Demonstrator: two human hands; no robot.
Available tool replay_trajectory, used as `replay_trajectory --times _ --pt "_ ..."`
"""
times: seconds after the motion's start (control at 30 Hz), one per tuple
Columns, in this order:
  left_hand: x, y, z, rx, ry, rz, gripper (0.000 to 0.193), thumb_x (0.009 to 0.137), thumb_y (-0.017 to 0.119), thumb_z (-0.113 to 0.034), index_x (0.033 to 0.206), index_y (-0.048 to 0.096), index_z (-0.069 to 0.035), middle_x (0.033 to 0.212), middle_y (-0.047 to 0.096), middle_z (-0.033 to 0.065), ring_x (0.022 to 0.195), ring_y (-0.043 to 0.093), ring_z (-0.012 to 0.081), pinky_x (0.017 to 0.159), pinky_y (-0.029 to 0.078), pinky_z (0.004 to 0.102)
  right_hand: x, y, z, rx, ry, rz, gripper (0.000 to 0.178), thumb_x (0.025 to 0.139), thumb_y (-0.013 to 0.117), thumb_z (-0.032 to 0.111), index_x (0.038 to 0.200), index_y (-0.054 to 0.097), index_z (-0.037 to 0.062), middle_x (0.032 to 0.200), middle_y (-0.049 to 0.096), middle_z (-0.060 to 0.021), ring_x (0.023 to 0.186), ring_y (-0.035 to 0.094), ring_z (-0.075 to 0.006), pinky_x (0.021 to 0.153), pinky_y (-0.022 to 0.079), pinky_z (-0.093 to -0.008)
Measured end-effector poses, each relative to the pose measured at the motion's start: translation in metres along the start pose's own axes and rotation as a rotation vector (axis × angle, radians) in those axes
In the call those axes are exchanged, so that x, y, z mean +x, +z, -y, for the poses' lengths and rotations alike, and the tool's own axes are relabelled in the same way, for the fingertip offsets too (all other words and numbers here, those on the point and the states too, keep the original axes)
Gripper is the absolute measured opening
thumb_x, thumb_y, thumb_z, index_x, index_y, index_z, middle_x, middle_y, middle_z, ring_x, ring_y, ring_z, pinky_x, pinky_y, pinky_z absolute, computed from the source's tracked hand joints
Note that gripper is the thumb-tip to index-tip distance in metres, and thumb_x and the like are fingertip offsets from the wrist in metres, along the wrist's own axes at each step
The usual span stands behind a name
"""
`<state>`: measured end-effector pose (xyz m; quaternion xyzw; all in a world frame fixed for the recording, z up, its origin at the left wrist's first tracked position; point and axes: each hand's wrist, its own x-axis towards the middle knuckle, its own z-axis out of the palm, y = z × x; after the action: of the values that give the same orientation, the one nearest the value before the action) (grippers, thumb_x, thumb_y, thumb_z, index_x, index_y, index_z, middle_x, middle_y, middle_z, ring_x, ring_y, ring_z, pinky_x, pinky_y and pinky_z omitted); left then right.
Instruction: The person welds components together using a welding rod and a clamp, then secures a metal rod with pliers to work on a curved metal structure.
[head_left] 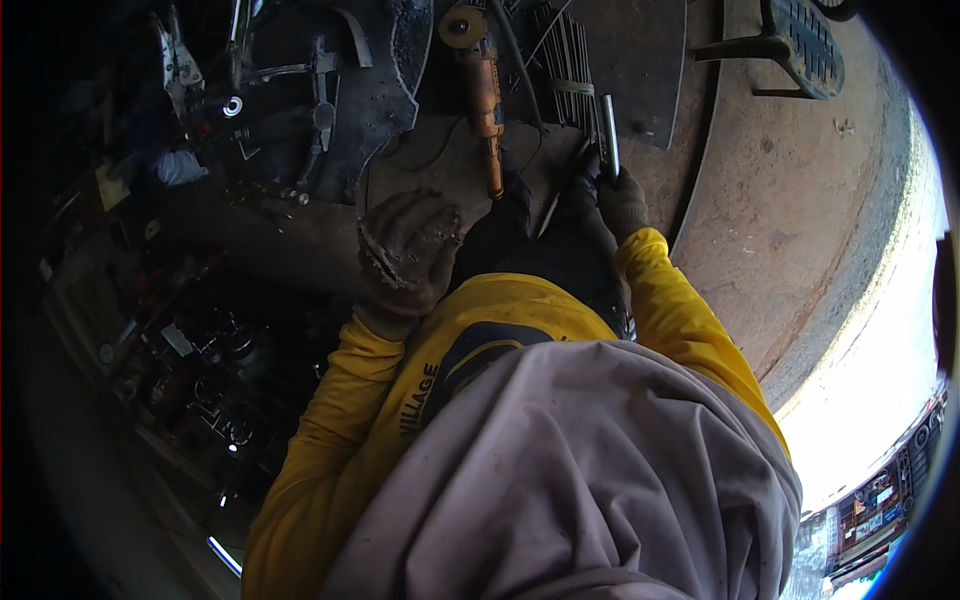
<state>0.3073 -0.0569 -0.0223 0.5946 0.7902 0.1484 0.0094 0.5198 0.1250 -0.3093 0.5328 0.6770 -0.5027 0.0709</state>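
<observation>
A shiny metal tube [610, 135] rises from the fist of my right hand [625, 205], which wears a dark work glove. My left hand [408, 250], in a worn, dirty glove, is raised on the left in front of my body. Its fingers are loosely bent and apart, and I see nothing held in them. Beyond and between the hands, an orange angle grinder [483, 95] with a round disc lies on the ground, its rear end close to my dark shoe [513, 208].
A bundle of thin metal rods [570, 70] lies by a flat metal sheet [640, 60]. Dark plate [385, 100] carries clamps [320, 115] and locking pliers [178, 65] at the far left. A chair [800, 50] stands far right. Cluttered metal parts [225, 350] fill the left side.
</observation>
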Motion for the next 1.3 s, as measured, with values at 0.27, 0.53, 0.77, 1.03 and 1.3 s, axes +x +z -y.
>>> replay_trajectory --times 0.27,0.53,0.77,1.03,1.3 --pt "0.034 -0.014 0.002 -0.277 0.156 0.022 0.036 0.078 0.076 -0.008 0.113 0.067 -0.011 0.118 0.065 0.0075 0.106 0.064 0.0265 0.088 0.051 0.0410 -0.074 -0.032 -0.066 0.174 0.140 0.110 0.035 0.091 0.067 0.024 0.121 0.068 0.0052 0.104 0.073 -0.0164 0.096 0.071 -0.0306 0.083 0.055 -0.0405" --pt "0.066 -0.004 0.016 -0.321 0.228 -0.109 0.041 0.078 0.074 -0.012 0.118 0.067 -0.011 0.127 0.061 0.0075 0.112 0.062 0.0276 0.092 0.051 0.0435 -0.150 -0.109 0.088 0.526 -0.097 0.049 0.024 0.094 0.065 0.008 0.116 0.067 0.0005 0.084 0.065 -0.0035 0.067 0.062 -0.0103 0.059 0.053 -0.0261" --pt "0.134 0.021 0.027 0.054 0.058 -0.317 0.039 0.083 0.069 -0.020 0.122 0.067 -0.017 0.121 0.060 0.0045 0.118 0.055 0.0273 0.094 0.051 0.0433 -0.090 -0.126 0.243 0.155 -0.345 0.105 0.025 0.097 0.065 0.017 0.116 0.068 0.0012 0.079 0.065 -0.0019 0.062 0.060 -0.0085 0.056 0.050 -0.0251" --pt "0.146 0.050 0.071 0.047 -0.171 -0.058 0.038 0.083 0.066 -0.019 0.121 0.065 -0.019 0.119 0.061 0.0018 0.115 0.057 0.0247 0.090 0.054 0.0379 -0.022 -0.116 0.285 -0.122 -0.449 0.155 0.027 0.096 0.063 0.026 0.111 0.070 0.0043 0.075 0.067 -0.0142 0.065 0.068 -0.0212 0.062 0.052 -0.0363" --pt "0.154 0.045 0.079 0.133 -0.185 -0.173 0.033 0.076 0.069 -0.014 0.108 0.065 -0.015 0.113 0.063 0.0021 0.110 0.060 0.0247 0.088 0.056 0.0373 -0.010 -0.116 0.302 -0.109 -0.516 0.186 0.031 0.095 0.066 0.030 0.108 0.069 0.0030 0.080 0.068 -0.0183 0.075 0.070 -0.0319 0.068 0.053 -0.0399"
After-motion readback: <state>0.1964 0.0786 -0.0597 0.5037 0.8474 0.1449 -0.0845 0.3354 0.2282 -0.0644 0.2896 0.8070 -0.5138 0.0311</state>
